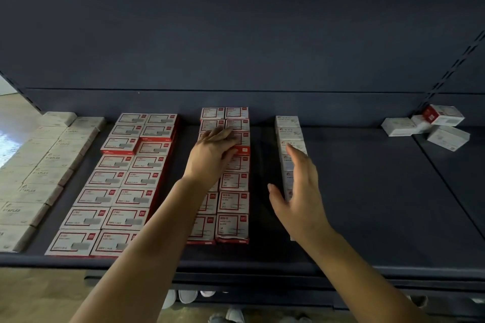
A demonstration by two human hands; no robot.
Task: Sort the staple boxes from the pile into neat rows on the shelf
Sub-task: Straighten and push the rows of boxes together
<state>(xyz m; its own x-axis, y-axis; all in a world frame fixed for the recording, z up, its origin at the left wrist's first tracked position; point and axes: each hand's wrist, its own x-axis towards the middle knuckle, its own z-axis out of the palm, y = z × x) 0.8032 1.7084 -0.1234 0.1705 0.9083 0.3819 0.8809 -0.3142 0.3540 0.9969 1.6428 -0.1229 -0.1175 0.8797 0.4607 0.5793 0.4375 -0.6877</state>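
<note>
Dark metal shelf (367, 191), rows running back to front edge | left hand (210, 157) flat, fingers straight, pressing red-and-white staple boxes (233, 202) mid-shelf | right hand (299, 191) open beside white box row (290, 136) | step: squaring rows | next: fetch from white box pile (430, 126), back right corner

On the dark shelf (367, 191) the staple boxes lie flat in rows running front to back: a pale grey double row (44, 173) at the far left, a red-and-white double row (123, 186) beside it, another red-and-white double row (231, 191) in the middle, and a single pale row (288, 134) to its right. The remaining pile (430, 126), a few white boxes with one red-ended box tilted on top, sits loosely at the back right
</note>
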